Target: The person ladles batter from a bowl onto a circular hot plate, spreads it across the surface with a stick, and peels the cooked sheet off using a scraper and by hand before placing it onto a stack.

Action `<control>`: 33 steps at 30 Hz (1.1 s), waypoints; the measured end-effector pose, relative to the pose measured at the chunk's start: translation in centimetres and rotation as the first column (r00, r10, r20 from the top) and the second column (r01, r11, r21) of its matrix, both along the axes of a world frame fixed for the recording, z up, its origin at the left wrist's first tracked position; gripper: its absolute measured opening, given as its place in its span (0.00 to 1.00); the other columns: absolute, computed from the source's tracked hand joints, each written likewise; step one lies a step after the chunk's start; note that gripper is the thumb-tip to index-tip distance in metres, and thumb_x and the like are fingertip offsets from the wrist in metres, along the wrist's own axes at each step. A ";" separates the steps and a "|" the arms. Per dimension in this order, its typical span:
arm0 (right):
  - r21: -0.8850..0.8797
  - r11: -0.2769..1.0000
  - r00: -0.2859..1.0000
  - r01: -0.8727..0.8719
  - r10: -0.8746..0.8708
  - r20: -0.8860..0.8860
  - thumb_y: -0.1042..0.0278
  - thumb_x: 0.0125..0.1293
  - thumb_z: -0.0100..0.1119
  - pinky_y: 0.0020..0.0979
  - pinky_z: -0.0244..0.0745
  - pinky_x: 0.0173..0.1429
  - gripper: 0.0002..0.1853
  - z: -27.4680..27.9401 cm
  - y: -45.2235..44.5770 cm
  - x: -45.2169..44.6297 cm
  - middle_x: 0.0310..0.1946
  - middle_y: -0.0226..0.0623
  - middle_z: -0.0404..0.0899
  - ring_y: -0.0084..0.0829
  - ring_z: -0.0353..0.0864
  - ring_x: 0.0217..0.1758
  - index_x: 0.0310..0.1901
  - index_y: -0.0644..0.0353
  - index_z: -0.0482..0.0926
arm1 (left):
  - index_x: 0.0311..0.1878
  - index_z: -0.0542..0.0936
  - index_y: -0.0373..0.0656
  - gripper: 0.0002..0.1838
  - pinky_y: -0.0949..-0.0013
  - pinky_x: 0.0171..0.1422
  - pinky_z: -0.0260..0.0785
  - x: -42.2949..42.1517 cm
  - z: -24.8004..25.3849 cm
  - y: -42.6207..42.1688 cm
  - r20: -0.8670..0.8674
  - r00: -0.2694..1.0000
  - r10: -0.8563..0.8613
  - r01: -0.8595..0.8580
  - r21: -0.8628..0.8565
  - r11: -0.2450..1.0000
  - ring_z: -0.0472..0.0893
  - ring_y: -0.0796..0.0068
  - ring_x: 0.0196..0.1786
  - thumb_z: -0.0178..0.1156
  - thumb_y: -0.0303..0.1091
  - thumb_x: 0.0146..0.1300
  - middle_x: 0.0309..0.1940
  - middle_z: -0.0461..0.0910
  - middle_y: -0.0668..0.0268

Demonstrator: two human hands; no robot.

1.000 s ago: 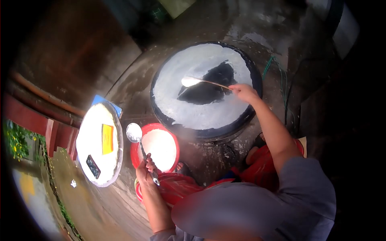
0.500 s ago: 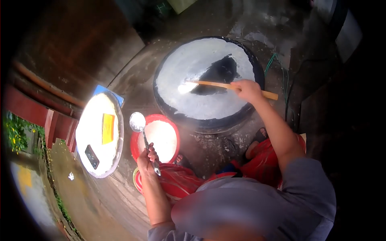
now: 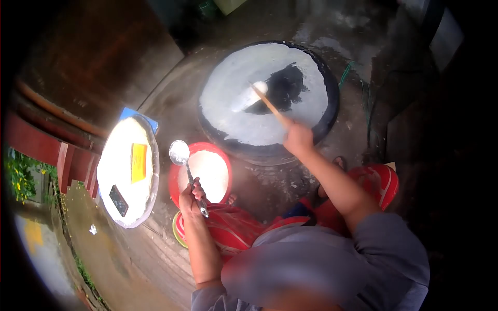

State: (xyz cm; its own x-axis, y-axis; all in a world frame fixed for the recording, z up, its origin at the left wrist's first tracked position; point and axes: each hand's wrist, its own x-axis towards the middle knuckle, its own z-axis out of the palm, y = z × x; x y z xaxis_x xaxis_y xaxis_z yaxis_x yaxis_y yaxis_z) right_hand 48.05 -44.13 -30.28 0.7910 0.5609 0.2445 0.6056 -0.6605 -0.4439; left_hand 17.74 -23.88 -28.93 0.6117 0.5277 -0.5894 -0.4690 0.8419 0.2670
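Note:
My left hand [image 3: 193, 199] is closed round the handle of a ladle [image 3: 179, 152], whose bowl is coated white and hangs above the rim of a red basin [image 3: 223, 153]. Pale liquid [image 3: 210, 173] fills the basin. My right hand [image 3: 299, 139] grips a wooden stick [image 3: 273, 109] near one end. Its far tip touches wet white batter on a large round black griddle [image 3: 332, 98]. A thin white layer [image 3: 223, 98] coats most of the griddle, and a dark bare patch [image 3: 287, 87] shows right of the stick's tip.
On my left stands a large round tray [image 3: 153, 171] with a bright white surface, bearing a yellow rectangular item [image 3: 138, 163] and a phone [image 3: 118, 200]. A blue item [image 3: 148, 120] sits behind it. Green cord [image 3: 346, 74] lies right of the griddle.
My right hand has moved left and closer to me, and the stick has swung to point more away from me. White batter has spread into the dark patch. My left hand stays nearly still.

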 end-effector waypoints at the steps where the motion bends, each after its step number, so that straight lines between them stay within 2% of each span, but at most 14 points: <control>1: -0.039 0.997 0.998 -0.070 0.070 -0.004 0.75 0.47 0.56 0.38 0.74 0.35 0.20 0.3 -0.2 -1.4 0.33 0.39 0.75 0.39 0.79 0.35 0.46 0.56 0.73 | 0.49 0.64 0.25 0.18 0.77 0.21 0.59 0.0 0.1 -0.1 -0.017 1.000 0.017 -0.017 0.011 1.000 0.65 0.79 0.21 0.37 0.34 0.69 0.29 0.68 0.61; 3: 0.006 0.955 0.932 -0.296 0.287 0.223 0.74 0.47 0.55 0.37 0.74 0.34 0.19 -2.4 -0.5 -2.1 0.33 0.38 0.75 0.38 0.79 0.33 0.45 0.55 0.74 | 0.49 0.64 0.25 0.17 0.77 0.22 0.59 0.1 -0.1 0.1 -0.009 1.000 0.014 -0.014 0.009 1.000 0.65 0.78 0.21 0.36 0.33 0.69 0.29 0.68 0.62; 7: -0.061 0.998 0.928 -0.025 0.045 0.369 0.74 0.50 0.51 0.36 0.73 0.32 0.17 -1.7 -2.2 4.1 0.28 0.34 0.75 0.37 0.78 0.31 0.45 0.54 0.75 | 0.48 0.65 0.25 0.17 0.76 0.22 0.60 -0.4 -0.7 0.4 0.060 0.998 -0.018 0.019 -0.023 1.000 0.66 0.78 0.21 0.36 0.32 0.68 0.28 0.68 0.62; 10: -0.125 0.990 0.972 0.071 -0.041 0.232 0.74 0.50 0.53 0.38 0.74 0.35 0.19 -0.2 -2.6 4.6 0.30 0.36 0.75 0.40 0.78 0.34 0.46 0.53 0.75 | 0.47 0.66 0.24 0.17 0.76 0.22 0.60 0.1 -0.4 0.4 0.047 0.998 -0.036 0.037 -0.021 0.999 0.67 0.77 0.21 0.36 0.31 0.68 0.28 0.68 0.62; 12: -0.017 0.997 0.992 0.081 -0.082 -0.094 0.74 0.48 0.54 0.41 0.74 0.39 0.21 0.6 -2.0 1.9 0.32 0.38 0.76 0.43 0.78 0.36 0.48 0.51 0.73 | 0.47 0.66 0.24 0.16 0.75 0.22 0.60 0.0 -0.5 0.6 0.052 0.998 -0.030 0.031 -0.033 0.999 0.67 0.77 0.21 0.37 0.31 0.67 0.27 0.69 0.62; 16: -0.069 0.989 0.980 -0.134 0.142 0.140 0.73 0.49 0.54 0.40 0.74 0.40 0.19 -1.7 -2.8 2.8 0.34 0.40 0.76 0.43 0.79 0.37 0.47 0.52 0.73 | 0.46 0.66 0.24 0.16 0.75 0.22 0.60 0.4 -0.5 0.6 0.048 0.998 -0.030 0.031 -0.034 0.999 0.67 0.77 0.21 0.37 0.30 0.67 0.27 0.69 0.62; 19: -0.057 0.996 0.972 0.066 -0.051 0.230 0.73 0.50 0.54 0.40 0.74 0.39 0.17 -1.9 -3.5 7.8 0.34 0.40 0.77 0.43 0.79 0.37 0.45 0.54 0.73 | 0.46 0.67 0.24 0.15 0.76 0.21 0.60 0.7 0.0 0.4 0.034 0.998 -0.052 0.053 -0.049 0.997 0.67 0.77 0.21 0.38 0.29 0.67 0.27 0.68 0.62; 22: -0.037 0.984 0.981 0.172 -0.174 -0.082 0.71 0.49 0.55 0.41 0.74 0.38 0.15 -0.4 -3.9 7.5 0.34 0.41 0.77 0.44 0.79 0.37 0.42 0.56 0.72 | 0.46 0.66 0.24 0.15 0.77 0.21 0.60 0.7 -0.2 0.5 -0.002 1.000 -0.031 0.031 -0.029 0.999 0.67 0.77 0.21 0.38 0.29 0.67 0.26 0.68 0.62; 23: 0.048 0.980 0.977 0.194 -0.189 -0.097 0.71 0.49 0.55 0.41 0.74 0.39 0.18 -0.4 -3.6 5.8 0.35 0.40 0.77 0.44 0.79 0.39 0.45 0.55 0.72 | 0.46 0.66 0.24 0.15 0.77 0.21 0.60 0.8 -0.1 0.4 -0.001 0.999 -0.035 0.035 -0.028 0.999 0.67 0.77 0.21 0.38 0.29 0.67 0.26 0.68 0.62; 25: 0.087 0.995 0.999 -0.045 0.042 0.029 0.73 0.48 0.55 0.40 0.74 0.37 0.21 -0.2 -4.2 2.3 0.34 0.38 0.76 0.42 0.78 0.37 0.48 0.53 0.73 | 0.46 0.66 0.23 0.16 0.76 0.21 0.60 1.0 0.2 0.3 0.007 1.000 -0.010 0.010 -0.024 1.000 0.66 0.76 0.20 0.38 0.30 0.67 0.26 0.67 0.62; 26: 0.088 0.995 0.999 -0.042 0.040 0.027 0.73 0.48 0.55 0.40 0.74 0.37 0.21 -0.9 -4.2 3.0 0.34 0.38 0.76 0.42 0.78 0.37 0.48 0.53 0.73 | 0.46 0.66 0.23 0.16 0.76 0.21 0.61 1.0 -0.2 0.5 0.050 0.998 -0.023 0.024 -0.015 1.000 0.66 0.76 0.21 0.38 0.29 0.67 0.26 0.67 0.62; 29: 0.030 0.997 0.943 0.074 -0.080 0.324 0.76 0.49 0.52 0.37 0.74 0.33 0.20 -2.7 -5.1 7.4 0.31 0.34 0.75 0.39 0.77 0.31 0.47 0.53 0.75 | 0.47 0.65 0.23 0.15 0.77 0.20 0.60 1.2 0.0 0.2 0.016 1.000 -0.020 0.020 -0.011 1.000 0.66 0.76 0.20 0.38 0.28 0.67 0.26 0.67 0.61; 30: -0.087 0.982 0.944 0.170 -0.136 0.301 0.75 0.50 0.50 0.36 0.74 0.33 0.18 -2.1 -5.5 9.0 0.31 0.34 0.75 0.38 0.78 0.33 0.46 0.54 0.75 | 0.47 0.65 0.23 0.15 0.77 0.20 0.60 1.3 -0.1 0.4 0.013 1.000 -0.027 0.028 -0.010 1.000 0.66 0.76 0.20 0.38 0.28 0.67 0.26 0.67 0.61; 33: -0.171 0.951 0.944 0.257 -0.209 0.256 0.73 0.55 0.49 0.39 0.75 0.38 0.15 -0.4 -6.5 10.7 0.34 0.37 0.76 0.40 0.79 0.36 0.46 0.56 0.74 | 0.49 0.63 0.25 0.18 0.75 0.21 0.60 0.8 -0.7 1.0 0.012 0.999 -0.051 0.051 -0.004 0.999 0.66 0.75 0.21 0.32 0.33 0.70 0.27 0.68 0.60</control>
